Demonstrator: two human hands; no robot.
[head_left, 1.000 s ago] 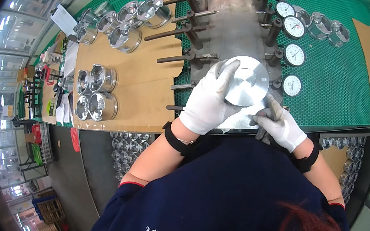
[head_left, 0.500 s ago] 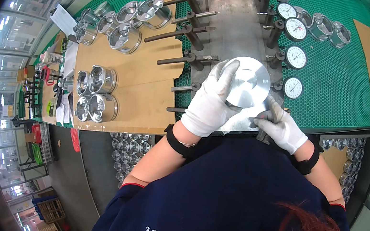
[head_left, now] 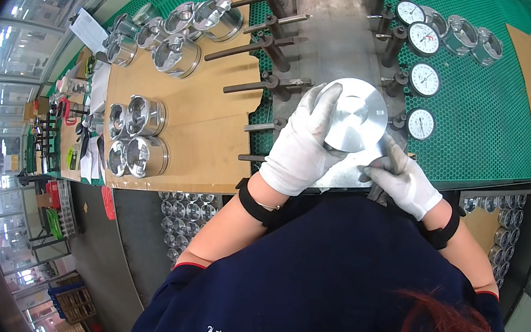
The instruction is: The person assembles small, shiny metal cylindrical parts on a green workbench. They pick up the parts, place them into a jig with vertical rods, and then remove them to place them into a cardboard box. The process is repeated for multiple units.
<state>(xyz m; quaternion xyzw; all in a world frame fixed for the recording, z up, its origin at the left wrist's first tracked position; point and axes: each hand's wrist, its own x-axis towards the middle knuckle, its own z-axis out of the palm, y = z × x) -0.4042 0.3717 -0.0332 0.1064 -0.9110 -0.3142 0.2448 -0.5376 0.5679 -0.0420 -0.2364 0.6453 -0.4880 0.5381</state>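
A bright metal piston (head_left: pixel 357 119) stands crown up at the near end of the flat steel plate (head_left: pixel 343 29), among the gauge stands. My left hand (head_left: pixel 303 145), in a white glove, is closed round the piston's left side, with its fingers along the rim. At the near right of the piston is my gloved right hand (head_left: pixel 405 182), fingers bent and pinched together; what lies between them is hidden. The nearest dial gauge (head_left: pixel 421 123) sits just beyond the right hand, its stem pointing toward the piston.
More dial gauges (head_left: pixel 424 79) line the plate's right side, and dark rods on stands (head_left: pixel 268 85) its left. Several pistons (head_left: pixel 177 55) stand on cardboard (head_left: pixel 207 115) at left. Others (head_left: pixel 462 34) rest on the green mat (head_left: pixel 488 118). Racked pistons (head_left: pixel 185 210) show below the table.
The needle on the nearest dial gauge points a different way. Both hands keep nearly the same place on and beside the piston; the view has shifted slightly.
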